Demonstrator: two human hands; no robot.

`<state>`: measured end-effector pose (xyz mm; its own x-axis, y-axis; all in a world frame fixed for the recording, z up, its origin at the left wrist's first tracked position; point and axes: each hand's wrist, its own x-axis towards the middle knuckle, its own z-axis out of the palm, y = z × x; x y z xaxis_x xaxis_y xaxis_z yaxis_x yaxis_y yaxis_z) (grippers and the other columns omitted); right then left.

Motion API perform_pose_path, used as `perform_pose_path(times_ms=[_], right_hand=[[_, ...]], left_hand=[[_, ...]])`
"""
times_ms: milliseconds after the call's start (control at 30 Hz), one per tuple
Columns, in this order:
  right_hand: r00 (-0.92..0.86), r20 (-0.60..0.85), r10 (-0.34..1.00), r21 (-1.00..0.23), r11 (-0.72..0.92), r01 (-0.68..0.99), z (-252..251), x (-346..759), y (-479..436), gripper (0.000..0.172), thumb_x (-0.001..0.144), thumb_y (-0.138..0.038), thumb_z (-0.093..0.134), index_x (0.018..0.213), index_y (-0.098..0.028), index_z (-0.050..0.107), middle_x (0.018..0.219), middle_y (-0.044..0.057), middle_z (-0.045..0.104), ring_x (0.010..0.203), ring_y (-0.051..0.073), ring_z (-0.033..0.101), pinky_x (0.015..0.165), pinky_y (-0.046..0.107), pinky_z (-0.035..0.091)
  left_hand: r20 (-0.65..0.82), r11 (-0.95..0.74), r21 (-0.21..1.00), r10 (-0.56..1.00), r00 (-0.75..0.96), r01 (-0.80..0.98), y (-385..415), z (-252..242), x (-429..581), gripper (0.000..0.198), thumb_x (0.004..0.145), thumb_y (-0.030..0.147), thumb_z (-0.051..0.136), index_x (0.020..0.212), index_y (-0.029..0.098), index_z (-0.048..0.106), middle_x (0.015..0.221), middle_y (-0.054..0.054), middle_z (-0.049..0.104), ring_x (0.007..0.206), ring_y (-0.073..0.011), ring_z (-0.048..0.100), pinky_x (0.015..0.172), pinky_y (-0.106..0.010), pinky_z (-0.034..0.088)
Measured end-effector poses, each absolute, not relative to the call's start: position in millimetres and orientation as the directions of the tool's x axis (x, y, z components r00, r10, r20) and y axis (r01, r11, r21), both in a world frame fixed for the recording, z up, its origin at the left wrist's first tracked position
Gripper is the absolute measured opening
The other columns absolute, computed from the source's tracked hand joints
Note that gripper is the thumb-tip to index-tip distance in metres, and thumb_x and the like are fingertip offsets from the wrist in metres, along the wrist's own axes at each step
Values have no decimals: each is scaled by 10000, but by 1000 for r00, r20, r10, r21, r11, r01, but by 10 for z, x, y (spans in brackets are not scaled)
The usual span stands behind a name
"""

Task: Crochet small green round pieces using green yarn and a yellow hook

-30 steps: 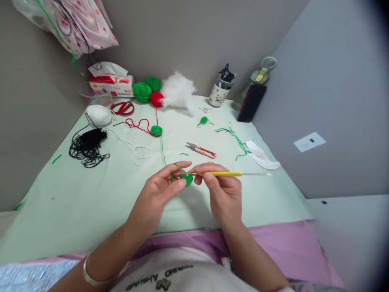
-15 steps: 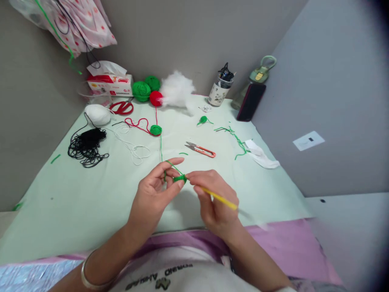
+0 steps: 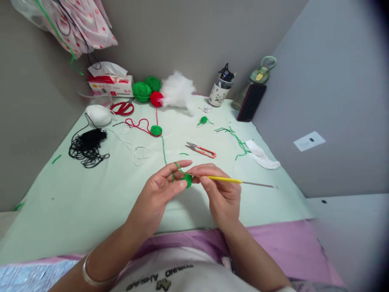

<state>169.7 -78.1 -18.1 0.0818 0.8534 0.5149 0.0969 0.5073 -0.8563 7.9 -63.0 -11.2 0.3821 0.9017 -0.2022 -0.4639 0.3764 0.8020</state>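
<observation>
Near the front middle of the table, my left hand (image 3: 159, 190) pinches a small green crocheted piece (image 3: 187, 181) between thumb and fingers. Green yarn (image 3: 164, 150) runs over its raised index finger and back to a small green ball (image 3: 156, 130). My right hand (image 3: 221, 190) is closed on the yellow handle of a crochet hook (image 3: 226, 179). The hook lies almost level, its bare metal end pointing right; its other tip meets the green piece, partly hidden by fingers.
Orange-handled snips (image 3: 202, 150) lie just beyond my hands. Black yarn (image 3: 88, 146), a white ball (image 3: 98, 115) and red scissors (image 3: 122, 108) are at left. Farther back stand a tissue box (image 3: 111, 86), white stuffing (image 3: 178, 91), a pen jar (image 3: 220, 92) and a phone (image 3: 251, 102).
Both hands have shifted slightly; the left went right with the green piece, which has turned to show more of its face. The hook has swung from a downward slant to nearly level.
</observation>
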Motion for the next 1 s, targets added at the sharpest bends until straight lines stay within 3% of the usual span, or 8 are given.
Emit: perform_pose_path(times_ms=[100,200,267,367,467,633,800,1000], right_hand=[[46,590,806,-783,557,276,-228,1680,-814,235,1021,-139,619,1124,-267,787,992,51,776,849,172,737,742,329,628],[-98,761,641,-501,677,539,-279,1690,-837,327,987,-90,639,1229,-267,771,1103,93,774,969,210,747,774,341,637],[-124,816,564,-406,713,571,-280,1709,-839,374,976,-73,645,1277,-266,754,1117,101,781,962,215,744,764,345,635],[47,693,720,-680,630,376,-222,1735,-829,331,996,-87,627,1213,-291,773,1030,60,795,906,197,736,750,345,620],[142,496,857,-868,491,70,-170,1732,-808,212,1027,-199,631,1064,-302,812,950,29,785,771,165,694,677,322,585],[105,342,934,-933,351,-83,-204,1705,-768,126,995,-303,707,1005,-293,833,939,28,792,807,162,696,720,308,566],[104,200,974,-946,219,-240,-220,1737,-723,185,1014,-375,670,949,-245,784,889,23,778,706,134,675,700,290,561],[99,329,939,-941,335,-50,-152,1744,-775,214,1058,-349,583,960,-218,720,891,43,790,696,153,704,685,316,605]], left_hand=[[-197,320,833,934,299,-451,-645,-120,97,364,844,275,873,1203,307,819,887,18,686,900,-120,596,882,-213,463],[-266,409,759,905,332,-507,-629,-124,99,384,832,258,881,1210,286,820,756,53,609,645,-60,471,806,-194,473],[-317,515,665,850,420,-541,-606,-126,86,356,828,262,875,1180,228,833,655,81,510,535,-39,314,800,-206,494],[-333,560,591,825,457,-580,-577,-126,62,300,820,244,866,1112,176,851,584,103,394,528,-42,271,903,-266,522],[-296,467,672,881,370,-575,-581,-117,66,253,818,216,858,1071,221,857,664,69,518,566,-52,343,873,-245,501],[-200,341,841,918,344,-419,-641,-125,81,267,871,265,831,1136,297,838,876,7,704,771,-116,516,723,-218,422],[-177,303,874,927,332,-381,-647,-146,34,253,889,284,811,1141,298,830,933,-10,703,925,-168,586,866,-270,443],[-161,254,903,947,277,-346,-635,-136,6,255,861,270,835,1115,292,836,895,-6,651,892,-171,569,834,-271,451]])
